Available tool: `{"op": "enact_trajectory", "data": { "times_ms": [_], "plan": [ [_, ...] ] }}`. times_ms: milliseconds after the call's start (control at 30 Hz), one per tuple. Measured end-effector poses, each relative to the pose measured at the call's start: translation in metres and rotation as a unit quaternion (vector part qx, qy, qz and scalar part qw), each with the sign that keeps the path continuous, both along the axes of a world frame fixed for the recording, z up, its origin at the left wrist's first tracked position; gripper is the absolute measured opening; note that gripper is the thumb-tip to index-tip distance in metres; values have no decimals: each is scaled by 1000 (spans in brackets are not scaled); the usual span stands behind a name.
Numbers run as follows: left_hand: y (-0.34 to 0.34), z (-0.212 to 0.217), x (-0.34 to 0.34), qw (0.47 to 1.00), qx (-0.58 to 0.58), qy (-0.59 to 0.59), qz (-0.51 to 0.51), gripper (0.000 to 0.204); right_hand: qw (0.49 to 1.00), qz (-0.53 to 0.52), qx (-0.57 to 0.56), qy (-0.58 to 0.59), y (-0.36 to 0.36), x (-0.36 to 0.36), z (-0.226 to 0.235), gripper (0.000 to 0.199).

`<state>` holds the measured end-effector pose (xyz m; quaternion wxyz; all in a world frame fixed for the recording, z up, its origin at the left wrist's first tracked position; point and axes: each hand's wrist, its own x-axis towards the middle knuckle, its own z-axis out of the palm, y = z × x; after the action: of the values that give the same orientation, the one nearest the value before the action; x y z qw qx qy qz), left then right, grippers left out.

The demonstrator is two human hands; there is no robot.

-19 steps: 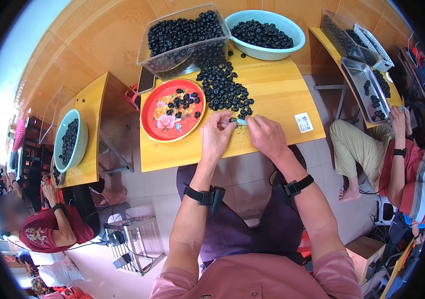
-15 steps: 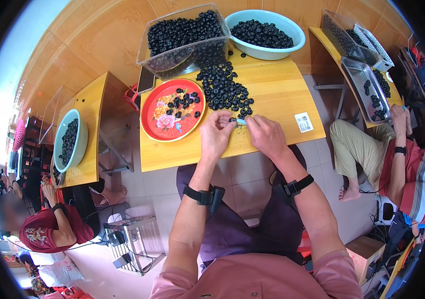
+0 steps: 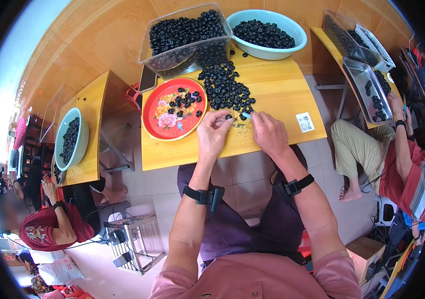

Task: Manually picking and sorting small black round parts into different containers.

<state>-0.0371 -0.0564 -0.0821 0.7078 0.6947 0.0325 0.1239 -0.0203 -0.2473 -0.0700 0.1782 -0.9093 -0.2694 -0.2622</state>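
Note:
Over the near part of the yellow wooden table (image 3: 292, 94), my left hand (image 3: 213, 134) is closed, pinching a small round black part (image 3: 229, 117) between thumb and fingertips. My right hand (image 3: 270, 131) grips a slim light-blue tool (image 3: 246, 115); its working end is too small to make out. The tool's tip is a little apart from the pinched part. Just beyond both hands lies a loose pile of black round parts (image 3: 225, 89), many with a hole in the middle. Left of the pile, a red flowered tray (image 3: 153, 124) bears several similar parts. Fine crumbs lie under my hands.
At the back stand a clear plastic bin (image 3: 185, 54) and a light-blue basin (image 3: 272, 53), both full of black parts. A white label (image 3: 304, 122) sticks to the table's right side. Co-workers sit on both sides, at tables with a basin (image 3: 83, 137) and a metal tray (image 3: 357, 74).
My hands have moved apart, and the light-blue tool has come away from the black part in my left fingers. The right co-worker's hands have shifted toward the metal tray.

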Motion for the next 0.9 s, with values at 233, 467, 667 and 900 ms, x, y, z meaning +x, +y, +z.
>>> {"op": "enact_trajectory", "data": {
  "times_ms": [233, 467, 667, 900],
  "plan": [
    [-6, 3, 0, 1000, 15, 0, 4, 23, 1000, 11, 5, -3, -2, -2, 2, 12],
    [0, -3, 2, 992, 115, -50, 25, 22, 1000, 15, 6, -2, -1, -1, 3, 11],
    [-8, 9, -1, 998, 51, 10, 20, 20, 1000, 8, 4, -6, -2, -1, 1, 11],
    [-5, 7, -1, 999, -7, 32, 1, 22, 1000, 9, 3, -6, -1, -2, 3, 10]
  ]
}}
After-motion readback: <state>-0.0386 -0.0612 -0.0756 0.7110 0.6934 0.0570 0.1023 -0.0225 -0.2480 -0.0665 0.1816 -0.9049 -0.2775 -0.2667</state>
